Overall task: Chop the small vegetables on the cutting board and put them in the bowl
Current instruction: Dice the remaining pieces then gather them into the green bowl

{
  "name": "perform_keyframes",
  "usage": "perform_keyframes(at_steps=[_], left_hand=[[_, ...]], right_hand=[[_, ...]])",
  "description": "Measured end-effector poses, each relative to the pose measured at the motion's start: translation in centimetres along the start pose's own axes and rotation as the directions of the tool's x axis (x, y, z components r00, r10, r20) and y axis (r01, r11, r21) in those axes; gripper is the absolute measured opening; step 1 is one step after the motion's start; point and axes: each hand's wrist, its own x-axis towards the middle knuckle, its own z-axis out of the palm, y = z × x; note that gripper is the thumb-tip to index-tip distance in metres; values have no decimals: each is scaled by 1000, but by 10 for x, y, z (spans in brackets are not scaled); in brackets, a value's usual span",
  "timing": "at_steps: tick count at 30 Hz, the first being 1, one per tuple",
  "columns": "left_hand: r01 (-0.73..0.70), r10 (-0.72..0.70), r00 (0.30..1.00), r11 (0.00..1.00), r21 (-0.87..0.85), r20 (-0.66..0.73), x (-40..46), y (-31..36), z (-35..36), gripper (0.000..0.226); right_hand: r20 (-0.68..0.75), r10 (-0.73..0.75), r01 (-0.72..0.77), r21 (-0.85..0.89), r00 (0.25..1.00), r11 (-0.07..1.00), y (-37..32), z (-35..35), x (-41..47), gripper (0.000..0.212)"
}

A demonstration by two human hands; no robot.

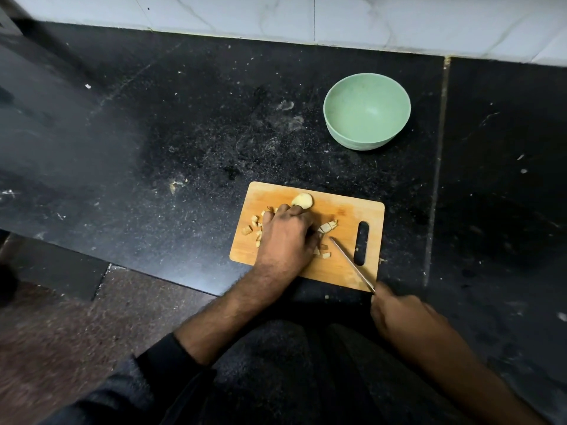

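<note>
A wooden cutting board lies on the black counter near its front edge. Several pale chopped pieces are scattered on it, and one larger uncut piece sits at its far side. My left hand rests on the board with curled fingers over the pieces; what it holds is hidden. My right hand grips the handle of a knife, whose blade slants across the board with its tip close to my left fingers. A green bowl stands empty beyond the board.
The black stone counter has crumbs and scratches. A white tiled wall runs along the back. A seam in the counter runs right of the board. The floor shows at lower left.
</note>
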Motion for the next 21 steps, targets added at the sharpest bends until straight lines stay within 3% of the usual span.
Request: perform_keyframes(at_steps=[4, 8, 13, 17, 21], left_hand=[[29, -27, 997, 999, -30, 65, 2, -7, -3, 18], [52, -51, 999, 995, -82, 10, 3, -10, -4, 29], [111, -118, 982, 992, -60, -149, 12, -17, -11, 27], [126, -128, 989, 991, -40, -74, 24, -23, -11, 46], [116, -117, 993, 993, -29, -10, 33, -22, -4, 45]], right_hand=[[-178, -14, 27, 74, 984, 997, 3, 1, -2, 21], [-325, -1, 28, 78, 946, 997, 0, 1, 14, 23], [-285, -52, 63, 33, 957, 997, -8, -1, 25, 15], [-226, -71, 84, 46, 972, 995, -7, 1, 20, 17], [-273, -53, 71, 54, 961, 996, -1, -3, 15, 21]])
